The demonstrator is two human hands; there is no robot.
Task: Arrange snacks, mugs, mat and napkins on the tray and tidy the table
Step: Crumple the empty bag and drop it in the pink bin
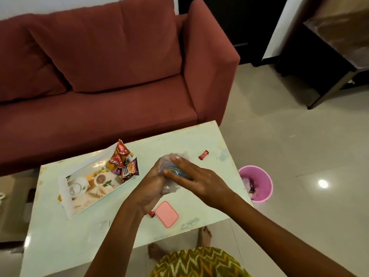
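Observation:
Over the middle of the pale table (63, 232) my left hand (151, 188) cups a clear plastic wrapper (175, 156) with a blue-and-yellow item (177, 169) inside. My right hand (193, 176) lies flat on top of it, fingers straight. A rectangular tray (89, 188) printed with a teapot picture sits at the left. Several snack packets (121, 160) stand in its far right corner. A small red candy (203, 154) lies alone on the table, farther right. A pink rectangular mat (166, 213) lies near the front edge, with a small red wrapper (151, 213) beside it.
A red sofa (99, 66) stands just behind the table. A pink waste bin (256, 183) with rubbish in it stands on the tiled floor at the table's right end. My bare feet (205, 235) show below the front edge. A dark table leg (329, 92) stands far right.

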